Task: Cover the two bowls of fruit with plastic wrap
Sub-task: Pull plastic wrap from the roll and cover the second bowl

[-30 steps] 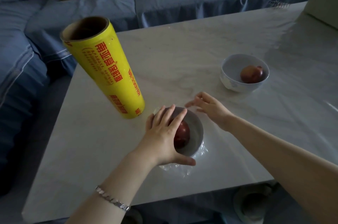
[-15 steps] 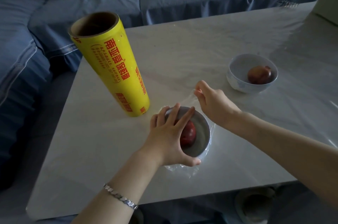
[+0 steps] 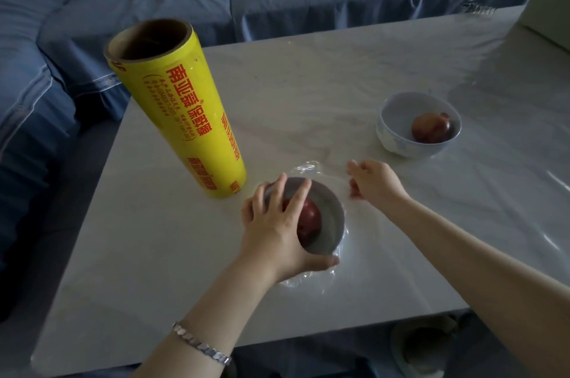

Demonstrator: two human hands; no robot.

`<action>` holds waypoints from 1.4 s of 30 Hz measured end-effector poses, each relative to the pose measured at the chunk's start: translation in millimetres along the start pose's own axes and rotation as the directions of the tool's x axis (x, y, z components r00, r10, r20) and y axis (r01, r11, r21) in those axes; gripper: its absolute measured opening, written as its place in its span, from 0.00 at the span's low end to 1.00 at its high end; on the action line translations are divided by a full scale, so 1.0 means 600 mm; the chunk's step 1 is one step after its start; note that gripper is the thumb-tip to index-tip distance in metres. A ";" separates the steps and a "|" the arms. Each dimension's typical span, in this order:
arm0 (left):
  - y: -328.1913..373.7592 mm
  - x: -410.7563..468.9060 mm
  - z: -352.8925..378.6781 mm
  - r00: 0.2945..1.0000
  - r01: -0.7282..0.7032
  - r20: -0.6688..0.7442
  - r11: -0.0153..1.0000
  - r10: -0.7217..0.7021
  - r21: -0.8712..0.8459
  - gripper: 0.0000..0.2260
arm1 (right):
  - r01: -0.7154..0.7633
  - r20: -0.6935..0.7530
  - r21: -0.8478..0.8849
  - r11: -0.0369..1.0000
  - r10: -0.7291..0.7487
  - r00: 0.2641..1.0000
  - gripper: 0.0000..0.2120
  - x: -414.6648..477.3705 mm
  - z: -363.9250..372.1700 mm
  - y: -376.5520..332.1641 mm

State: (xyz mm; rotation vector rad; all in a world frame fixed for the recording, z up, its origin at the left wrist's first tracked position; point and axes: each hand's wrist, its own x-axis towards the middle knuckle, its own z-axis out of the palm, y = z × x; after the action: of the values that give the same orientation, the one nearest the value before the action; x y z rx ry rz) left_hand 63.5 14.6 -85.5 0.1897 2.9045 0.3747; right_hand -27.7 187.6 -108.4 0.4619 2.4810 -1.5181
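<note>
A grey bowl (image 3: 331, 214) with red fruit (image 3: 309, 221) is set near the table's (image 3: 308, 84) front edge, ringed by clear wrap (image 3: 309, 167). A white bowl (image 3: 398, 138) with reddish fruit (image 3: 431, 127) is left uncovered nearer the right edge; a yellow roll (image 3: 185, 118) is stood upright.

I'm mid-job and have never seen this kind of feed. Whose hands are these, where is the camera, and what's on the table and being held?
There is no machine here: a person works with bare hands, and the one picture comes from a camera on their head, looking down. The left hand holds the near bowl, fingers spread over its top, thumb round its near rim. A red fruit lies inside, and plastic wrap crinkles around the bowl's base. The right hand hovers beside that bowl with curled fingers; whether it pinches wrap is too blurred to tell. A yellow roll stands on the white table to the left. The far bowl, holding a second fruit, looks uncovered.
</note>
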 end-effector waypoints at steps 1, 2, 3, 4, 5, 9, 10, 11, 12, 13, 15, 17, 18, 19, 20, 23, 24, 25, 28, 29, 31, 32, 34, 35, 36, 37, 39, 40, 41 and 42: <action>0.007 -0.001 0.003 0.997 0.065 -0.027 0.997 -0.066 -0.030 0.53 | -0.069 0.021 0.070 0.995 0.068 0.997 0.16 -0.012 -0.010 0.004; 0.015 -0.001 0.006 0.990 0.125 -0.054 0.990 -0.128 -0.060 0.53 | -0.136 0.074 0.112 0.984 0.129 0.989 0.18 -0.027 -0.019 0.009; 0.024 -0.002 0.009 0.979 0.178 -0.081 0.980 -0.186 -0.089 0.52 | -0.201 0.155 0.126 0.972 0.181 0.971 0.18 -0.045 -0.023 0.014; 0.034 -0.004 0.012 0.966 0.225 -0.102 0.967 -0.237 -0.117 0.52 | -0.256 0.242 0.124 0.959 0.221 0.945 0.19 -0.063 -0.022 0.017; 0.043 -0.006 0.014 0.953 0.265 -0.114 0.953 -0.282 -0.144 0.53 | -0.289 0.314 0.114 0.951 0.241 0.918 0.20 -0.078 -0.017 0.019; 0.057 -0.012 0.009 0.934 0.338 -0.047 0.920 -0.353 -0.198 0.54 | -0.182 0.341 0.051 0.982 0.155 0.927 0.18 -0.085 0.014 0.016; 0.052 -0.013 0.004 0.941 0.329 -0.015 0.924 -0.338 -0.198 0.54 | -0.134 0.322 0.040 0.990 0.114 0.940 0.18 -0.080 0.018 0.012; 0.044 -0.015 -0.002 0.950 0.309 0.013 0.931 -0.312 -0.195 0.55 | -0.094 0.310 0.044 0.995 0.076 0.948 0.16 -0.076 0.021 0.008; 0.034 -0.016 -0.007 0.961 0.276 0.032 0.943 -0.275 -0.188 0.55 | -0.063 0.307 0.058 0.996 0.043 0.951 0.15 -0.071 0.023 0.004; 0.023 -0.018 -0.012 0.973 0.230 0.040 0.957 -0.227 -0.178 0.56 | -0.036 0.316 0.070 0.997 0.013 0.949 0.14 -0.067 0.025 0.000; 0.004 -0.020 -0.017 0.992 0.127 0.034 0.981 -0.124 -0.149 0.57 | 0.016 0.340 0.056 0.998 -0.034 0.940 0.14 -0.056 0.028 -0.004; -0.008 -0.018 -0.016 0.998 0.060 0.024 0.992 -0.057 -0.108 0.58 | 0.058 0.342 0.046 0.997 -0.070 0.937 0.12 -0.045 0.031 -0.010; -0.011 -0.016 -0.015 0.999 0.038 0.022 0.996 -0.036 -0.082 0.58 | 0.074 0.322 0.054 0.996 -0.087 0.943 0.12 -0.041 0.033 -0.012; -0.012 -0.012 -0.012 1.000 0.014 0.019 0.999 -0.013 -0.053 0.58 | 0.090 0.286 0.072 0.993 -0.107 0.952 0.13 -0.038 0.035 -0.012; -0.011 -0.009 -0.009 1.000 -0.014 0.013 1.000 0.014 -0.020 0.57 | 0.106 0.235 0.097 0.990 -0.127 0.964 0.14 -0.038 0.037 -0.012; -0.010 -0.002 0.001 0.997 -0.077 -0.012 0.997 0.077 0.031 0.54 | 0.137 0.089 0.175 0.975 -0.154 0.984 0.12 -0.046 0.040 -0.006; -0.011 -0.001 0.004 0.997 -0.079 -0.023 0.997 0.079 0.022 0.53 | 0.137 0.069 0.185 0.973 -0.152 0.986 0.11 -0.049 0.040 -0.006; -0.013 -0.001 0.007 0.996 -0.081 -0.039 0.997 0.081 0.015 0.52 | 0.131 0.064 0.196 0.972 -0.146 0.987 0.11 -0.052 0.039 -0.009; -0.016 -0.003 0.011 0.994 -0.085 -0.072 0.996 0.085 0.000 0.51 | 0.087 0.116 0.198 0.976 -0.111 0.987 0.12 -0.057 0.026 -0.027; -0.016 -0.003 0.010 0.995 -0.079 -0.068 0.997 0.078 -0.013 0.51 | 0.097 0.137 0.151 0.984 -0.118 0.984 0.12 -0.059 0.021 -0.033; -0.018 -0.005 0.009 0.995 -0.073 -0.064 0.997 0.071 -0.026 0.51 | 0.198 0.166 -0.019 0.980 -0.192 0.967 0.11 -0.064 0.006 -0.043; -0.018 -0.006 0.009 0.995 -0.077 -0.064 0.997 0.076 -0.022 0.51 | 0.264 0.180 -0.113 0.958 -0.242 0.953 0.09 -0.068 -0.002 -0.046; -0.018 -0.004 0.008 0.994 -0.100 -0.051 0.995 0.100 -0.003 0.50 | 0.356 0.194 -0.255 0.899 -0.313 0.930 0.08 -0.075 -0.018 -0.049; -0.018 -0.003 0.007 0.993 -0.110 -0.037 0.994 0.110 0.004 0.49 | 0.378 0.198 -0.284 0.881 -0.332 0.922 0.08 -0.076 -0.026 -0.048; -0.016 -0.001 0.006 0.993 -0.112 -0.021 0.994 0.113 0.010 0.48 | 0.389 0.200 -0.297 0.872 -0.341 0.918 0.08 -0.076 -0.032 -0.046; -0.014 0.001 0.005 0.994 -0.111 -0.010 0.994 0.111 0.015 0.48 | 0.394 0.198 -0.303 0.868 -0.347 0.917 0.08 -0.074 -0.036 -0.042; -0.013 0.003 0.004 0.994 -0.108 -0.005 0.994 0.108 0.025 0.49 | 0.389 0.181 -0.309 0.868 -0.348 0.920 0.07 -0.065 -0.037 -0.029; -0.013 0.002 0.005 0.994 -0.107 -0.012 0.994 0.108 0.026 0.50 | 0.378 0.169 -0.311 0.872 -0.340 0.925 0.07 -0.059 -0.035 -0.021; -0.014 0.001 0.005 0.994 -0.104 -0.023 0.994 0.105 0.028 0.50 | 0.363 0.157 -0.311 0.878 -0.329 0.931 0.08 -0.052 -0.031 -0.012; -0.013 0.000 0.006 0.994 -0.099 -0.033 0.995 0.100 0.030 0.50 | 0.343 0.147 -0.308 0.887 -0.312 0.939 0.08 -0.046 -0.026 -0.002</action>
State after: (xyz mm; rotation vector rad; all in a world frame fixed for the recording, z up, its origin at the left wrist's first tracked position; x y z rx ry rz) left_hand 63.6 7.7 -91.3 0.3361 2.9426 0.3566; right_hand -2.6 196.5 -91.2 -0.0914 2.7652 -1.1455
